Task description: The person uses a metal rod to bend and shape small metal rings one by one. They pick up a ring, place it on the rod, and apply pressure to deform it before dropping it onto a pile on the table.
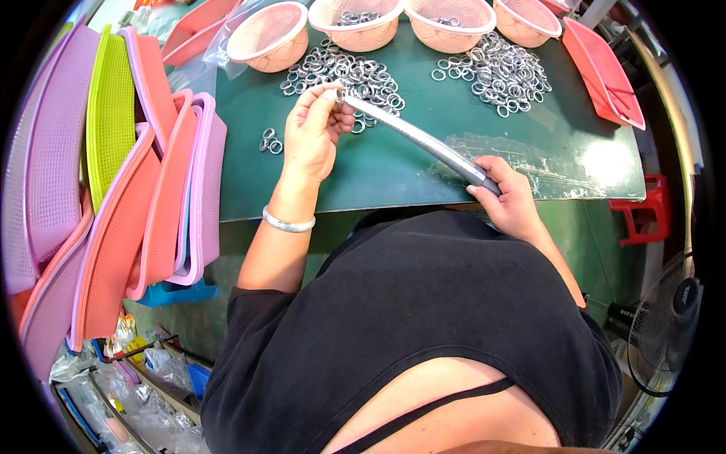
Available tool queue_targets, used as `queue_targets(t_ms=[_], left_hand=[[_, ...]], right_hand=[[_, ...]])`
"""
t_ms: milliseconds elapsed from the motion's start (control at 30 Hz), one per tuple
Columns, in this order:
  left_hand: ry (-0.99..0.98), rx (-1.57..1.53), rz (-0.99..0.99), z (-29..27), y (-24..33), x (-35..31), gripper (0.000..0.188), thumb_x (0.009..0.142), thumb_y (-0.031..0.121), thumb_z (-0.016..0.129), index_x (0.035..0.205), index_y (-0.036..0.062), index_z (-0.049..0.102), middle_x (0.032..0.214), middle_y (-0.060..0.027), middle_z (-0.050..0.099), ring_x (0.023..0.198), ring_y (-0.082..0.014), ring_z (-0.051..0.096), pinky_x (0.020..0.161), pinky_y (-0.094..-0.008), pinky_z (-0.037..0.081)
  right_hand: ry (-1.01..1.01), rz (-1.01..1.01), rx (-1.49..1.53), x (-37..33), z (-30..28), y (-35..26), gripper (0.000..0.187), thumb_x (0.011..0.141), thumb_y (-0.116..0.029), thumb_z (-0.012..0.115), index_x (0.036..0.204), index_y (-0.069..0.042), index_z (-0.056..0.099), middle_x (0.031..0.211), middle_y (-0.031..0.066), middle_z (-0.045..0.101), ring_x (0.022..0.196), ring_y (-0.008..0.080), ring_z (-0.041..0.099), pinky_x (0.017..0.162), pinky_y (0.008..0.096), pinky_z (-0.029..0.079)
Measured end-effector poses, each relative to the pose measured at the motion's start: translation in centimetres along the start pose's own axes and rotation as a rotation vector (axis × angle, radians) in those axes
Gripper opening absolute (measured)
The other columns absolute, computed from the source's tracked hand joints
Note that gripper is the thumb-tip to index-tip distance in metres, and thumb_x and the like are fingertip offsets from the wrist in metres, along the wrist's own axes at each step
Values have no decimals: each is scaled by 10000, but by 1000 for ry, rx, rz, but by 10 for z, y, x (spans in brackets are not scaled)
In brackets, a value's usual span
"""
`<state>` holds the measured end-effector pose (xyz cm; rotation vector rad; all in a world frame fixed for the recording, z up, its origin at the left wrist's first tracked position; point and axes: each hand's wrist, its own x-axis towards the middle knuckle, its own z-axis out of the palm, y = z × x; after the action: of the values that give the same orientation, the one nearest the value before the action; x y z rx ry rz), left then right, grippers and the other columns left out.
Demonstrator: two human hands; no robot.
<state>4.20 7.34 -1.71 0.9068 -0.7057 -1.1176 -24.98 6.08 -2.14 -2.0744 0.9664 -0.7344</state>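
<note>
Several loose silver metal rings (pixel 271 142) lie on the green table (pixel 249 185), left of the left hand (pixel 314 132), whose thumb and fingers pinch a small silver metal ring (pixel 339 98) at the narrow tip of a long, tapered silver metal rod (pixel 416 137). The right hand (pixel 508 197) closes around the rod's thick grey end.

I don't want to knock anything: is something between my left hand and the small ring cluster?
Nothing visible: only bare green tabletop separates your left hand and the small ring cluster to its left.
</note>
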Motion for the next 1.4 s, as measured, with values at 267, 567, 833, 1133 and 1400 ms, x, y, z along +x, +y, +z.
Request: queue_targets(t_ms=[267, 567, 833, 1133, 1400], left_hand=[[-190, -122, -88, -2, 1, -3, 310, 936, 254, 432, 1037, -12, 556, 722, -43, 551, 636, -128, 483, 619, -261, 413], [-208, -44, -100, 8, 0, -17, 264, 882, 109, 527, 1117, -9, 548, 814, -30, 571, 693, -95, 505, 650, -221, 420], [-215, -136, -166, 20, -21, -31, 205, 855, 91, 573, 1045, 17, 596, 802, -30, 613, 688, -98, 548, 626, -228, 442], [-190, -80, -106, 27, -16, -44, 250, 819, 63, 620, 1061, 9, 590, 818, -15, 601, 693, -92, 532, 622, -221, 429], [-187, -91, -119, 19, -12, -40, 285, 807, 44, 625, 1082, -12, 576, 784, -9, 575, 654, -85, 495, 592, -208, 407]], right_hand=[[15, -40, -13, -1, 1, -5, 301, 748, -90, 648, 1022, -36, 535, 774, 125, 595, 680, 261, 602, 621, 306, 459], [24, -28, -11, -1, 4, -7, 297, 751, -62, 637, 1029, -33, 536, 823, 137, 605, 731, 259, 610, 658, 304, 460], [51, -44, 26, -7, 4, -5, 313, 733, -13, 640, 1027, -17, 532, 737, 95, 573, 637, 160, 544, 612, 244, 420], [35, -39, -15, -9, 6, -13, 321, 722, -23, 647, 1022, -14, 532, 750, 111, 592, 664, 206, 591, 630, 260, 442], [37, -120, -61, 6, 15, -21, 318, 731, -54, 649, 1027, -33, 535, 800, 135, 598, 714, 290, 599, 641, 314, 457]])
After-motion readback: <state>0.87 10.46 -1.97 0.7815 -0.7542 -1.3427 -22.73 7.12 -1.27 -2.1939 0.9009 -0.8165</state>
